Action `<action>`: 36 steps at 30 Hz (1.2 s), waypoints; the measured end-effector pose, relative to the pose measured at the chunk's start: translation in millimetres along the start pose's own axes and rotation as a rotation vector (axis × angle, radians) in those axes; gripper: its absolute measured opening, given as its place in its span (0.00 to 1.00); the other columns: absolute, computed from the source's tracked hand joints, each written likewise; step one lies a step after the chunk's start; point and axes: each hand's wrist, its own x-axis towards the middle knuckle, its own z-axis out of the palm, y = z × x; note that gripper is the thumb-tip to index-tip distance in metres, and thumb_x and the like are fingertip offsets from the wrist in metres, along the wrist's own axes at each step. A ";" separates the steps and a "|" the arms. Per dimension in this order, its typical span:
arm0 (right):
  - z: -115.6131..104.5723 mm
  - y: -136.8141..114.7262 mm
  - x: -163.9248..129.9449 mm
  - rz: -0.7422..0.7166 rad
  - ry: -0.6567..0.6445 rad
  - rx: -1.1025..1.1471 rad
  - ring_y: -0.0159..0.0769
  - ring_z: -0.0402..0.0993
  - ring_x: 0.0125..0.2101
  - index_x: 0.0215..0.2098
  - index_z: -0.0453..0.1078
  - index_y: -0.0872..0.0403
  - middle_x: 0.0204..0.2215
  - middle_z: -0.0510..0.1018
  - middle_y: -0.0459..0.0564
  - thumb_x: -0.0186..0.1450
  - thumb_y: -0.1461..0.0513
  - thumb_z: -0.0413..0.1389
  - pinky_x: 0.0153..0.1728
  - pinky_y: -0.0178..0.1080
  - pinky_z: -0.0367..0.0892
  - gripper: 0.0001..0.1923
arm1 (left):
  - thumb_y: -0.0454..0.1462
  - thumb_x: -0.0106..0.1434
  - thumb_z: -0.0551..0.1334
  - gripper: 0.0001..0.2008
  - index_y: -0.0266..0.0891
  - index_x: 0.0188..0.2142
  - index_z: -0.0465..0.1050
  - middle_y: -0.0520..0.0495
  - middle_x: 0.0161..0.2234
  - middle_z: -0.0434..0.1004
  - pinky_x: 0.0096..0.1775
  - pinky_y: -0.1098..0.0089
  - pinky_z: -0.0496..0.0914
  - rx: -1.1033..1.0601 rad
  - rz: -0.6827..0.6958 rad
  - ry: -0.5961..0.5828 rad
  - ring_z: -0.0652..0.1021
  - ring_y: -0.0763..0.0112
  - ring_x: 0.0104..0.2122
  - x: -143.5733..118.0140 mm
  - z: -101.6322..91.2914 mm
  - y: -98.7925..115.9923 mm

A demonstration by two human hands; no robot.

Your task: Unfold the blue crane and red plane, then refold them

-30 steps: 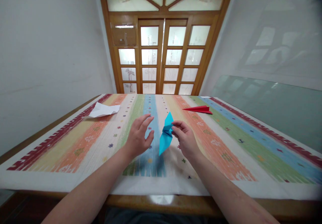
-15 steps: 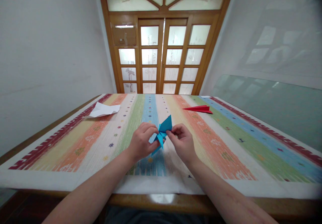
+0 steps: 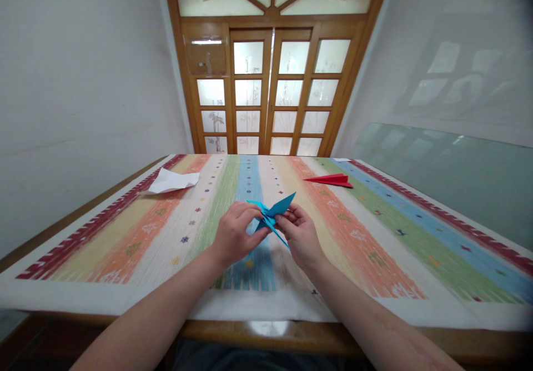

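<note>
A blue origami crane [image 3: 280, 206] is held between my two hands, just above the near middle of the table. One pointed wing rises up and to the right, and a thin point slants down toward my right wrist. My left hand [image 3: 237, 229] pinches its left side with thumb and fingers. On the other side, my right hand [image 3: 300, 232] grips the crane near the base of the raised wing. Parts of the paper are hidden behind the fingers.
A striped tablecloth [image 3: 162, 237] covers the table. Creased white paper [image 3: 171, 181] lies at the far left, and a red paper plane [image 3: 331, 180] at the far right. Beyond the table stand wooden doors with glass panes [image 3: 270, 93].
The blue crane has turned in my hands: its wing now leans further right, and the thin point has swung to the lower right. Both hands stay in nearly the same place.
</note>
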 end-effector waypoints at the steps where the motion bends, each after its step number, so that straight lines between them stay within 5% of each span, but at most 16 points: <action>1: -0.4 0.8 0.0 0.004 -0.002 0.004 0.37 0.78 0.35 0.44 0.75 0.49 0.35 0.82 0.46 0.57 0.60 0.69 0.38 0.41 0.72 0.17 | 0.41 0.65 0.66 0.07 0.42 0.38 0.72 0.45 0.41 0.79 0.48 0.58 0.72 0.009 0.004 -0.005 0.77 0.61 0.44 -0.1 -0.2 -0.5; 14: 1.8 3.9 -0.5 0.036 0.031 0.028 0.34 0.77 0.34 0.43 0.74 0.49 0.34 0.81 0.44 0.55 0.62 0.70 0.38 0.38 0.74 0.18 | 0.38 0.61 0.66 0.10 0.40 0.43 0.74 0.40 0.47 0.75 0.51 0.53 0.70 0.192 -0.010 -0.136 0.73 0.53 0.48 -1.2 1.8 3.0; 20: 1.5 5.6 -1.4 0.018 -0.045 -0.015 0.37 0.77 0.38 0.42 0.75 0.51 0.38 0.82 0.49 0.57 0.61 0.69 0.40 0.41 0.74 0.15 | 0.37 0.66 0.61 0.05 0.39 0.40 0.72 0.41 0.41 0.77 0.49 0.56 0.70 0.098 -0.056 -0.107 0.75 0.58 0.44 0.4 2.9 1.4; 30: -0.9 3.5 1.2 0.008 -0.046 -0.026 0.38 0.77 0.37 0.42 0.75 0.51 0.37 0.82 0.48 0.56 0.60 0.70 0.41 0.42 0.73 0.16 | 0.41 0.68 0.60 0.10 0.41 0.47 0.72 0.41 0.48 0.79 0.51 0.59 0.69 -0.170 -0.212 -0.178 0.77 0.58 0.48 -3.9 8.0 -14.2; 36: -2.2 2.0 1.3 0.019 -0.054 -0.012 0.37 0.78 0.35 0.44 0.74 0.50 0.36 0.82 0.48 0.56 0.60 0.70 0.39 0.41 0.73 0.18 | 0.43 0.70 0.59 0.12 0.40 0.46 0.74 0.44 0.41 0.79 0.44 0.63 0.69 -0.251 -0.286 -0.227 0.78 0.62 0.41 -4.4 7.2 -19.7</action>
